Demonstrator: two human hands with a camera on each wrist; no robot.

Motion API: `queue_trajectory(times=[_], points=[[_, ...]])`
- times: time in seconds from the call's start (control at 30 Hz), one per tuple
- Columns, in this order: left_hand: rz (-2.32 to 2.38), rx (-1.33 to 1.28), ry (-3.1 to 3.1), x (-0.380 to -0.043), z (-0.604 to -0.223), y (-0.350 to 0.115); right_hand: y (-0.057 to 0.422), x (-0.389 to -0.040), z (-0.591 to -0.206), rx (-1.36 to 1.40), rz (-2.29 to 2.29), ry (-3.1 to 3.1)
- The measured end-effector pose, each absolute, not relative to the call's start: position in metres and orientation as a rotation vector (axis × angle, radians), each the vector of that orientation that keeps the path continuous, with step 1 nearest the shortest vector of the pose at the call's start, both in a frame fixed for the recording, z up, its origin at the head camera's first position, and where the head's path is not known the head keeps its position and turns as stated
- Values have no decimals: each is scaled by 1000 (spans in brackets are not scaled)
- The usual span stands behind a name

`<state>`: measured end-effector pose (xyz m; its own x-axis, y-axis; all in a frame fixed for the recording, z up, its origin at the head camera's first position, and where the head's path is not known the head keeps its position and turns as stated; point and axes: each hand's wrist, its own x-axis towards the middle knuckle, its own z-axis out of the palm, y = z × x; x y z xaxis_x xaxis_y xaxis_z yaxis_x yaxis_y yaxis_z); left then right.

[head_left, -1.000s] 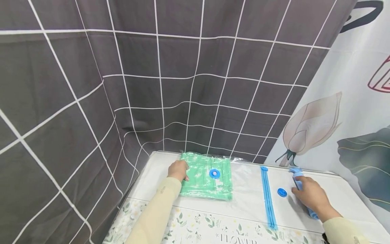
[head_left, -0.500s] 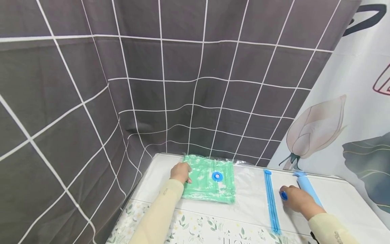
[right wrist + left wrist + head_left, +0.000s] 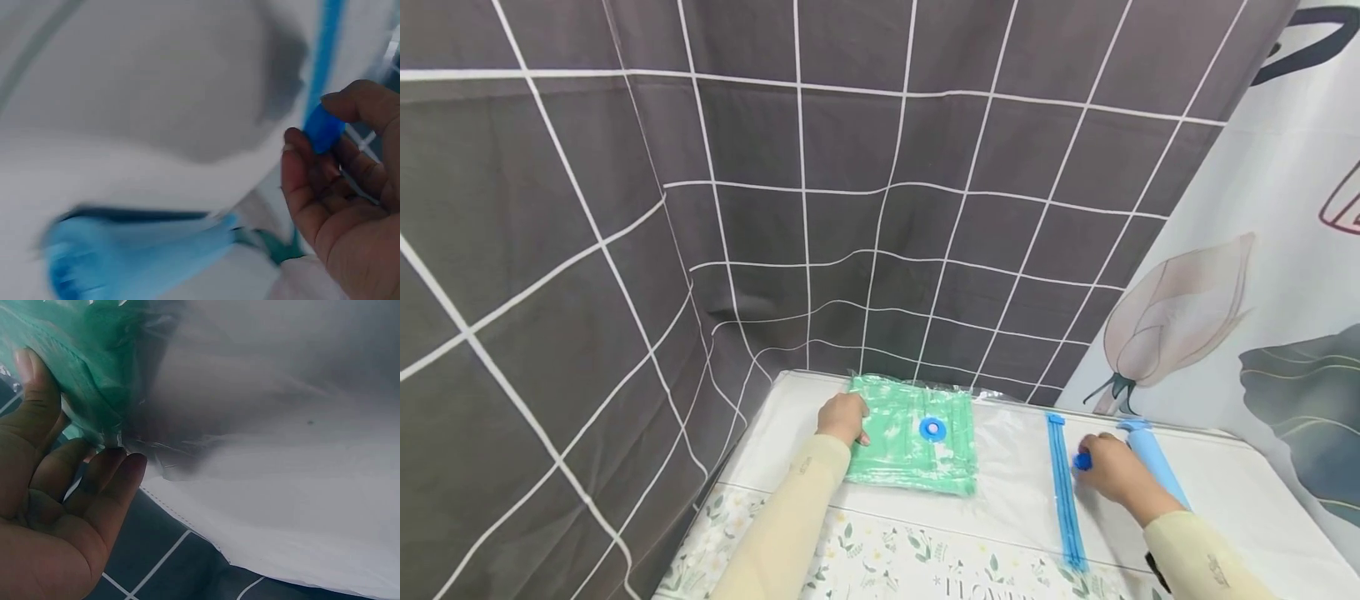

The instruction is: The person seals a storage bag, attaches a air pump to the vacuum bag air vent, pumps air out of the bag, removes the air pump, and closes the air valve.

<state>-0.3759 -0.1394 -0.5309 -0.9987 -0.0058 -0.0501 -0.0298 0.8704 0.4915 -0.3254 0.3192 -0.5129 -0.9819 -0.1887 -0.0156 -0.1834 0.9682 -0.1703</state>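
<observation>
A clear vacuum storage bag [image 3: 1000,450] lies flat on the table, with folded green cloth [image 3: 891,454] in its left part. A round blue valve [image 3: 933,428] sits on top. At the bag's left edge, my left hand [image 3: 841,418] holds the plastic; in the left wrist view the thumb lies over it and the fingers are curled beneath. My right hand [image 3: 1111,471] pinches a round blue valve cap [image 3: 324,130] between thumb and fingers, just right of the bag's blue zip strip [image 3: 1066,492]. Beside that hand lies a light blue hand pump [image 3: 1157,460].
The white table [image 3: 1232,500] has a flower-patterned front part [image 3: 880,542]. A dark grid-patterned curtain [image 3: 835,225] hangs behind and to the left. Another curtain, with flower prints [image 3: 1172,308], hangs at the right.
My right hand has left the hand pump, picked the blue valve cap off the table and carried it a little left towards the zip strip. My left hand stays at the bag's edge.
</observation>
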Motion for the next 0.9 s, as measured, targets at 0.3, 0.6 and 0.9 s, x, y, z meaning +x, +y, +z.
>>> queue_trajectory(times=[0.3, 0.6, 0.9], points=[[761, -48, 2993, -375, -528, -145, 202, -355, -498, -585, -448, 3081], [845, -40, 2992, -371, -530, -134, 152, -423, -570, -751, -421, 3096], [808, -70, 3000, -374, -531, -137, 141, -461, -610, -864, -409, 3080]])
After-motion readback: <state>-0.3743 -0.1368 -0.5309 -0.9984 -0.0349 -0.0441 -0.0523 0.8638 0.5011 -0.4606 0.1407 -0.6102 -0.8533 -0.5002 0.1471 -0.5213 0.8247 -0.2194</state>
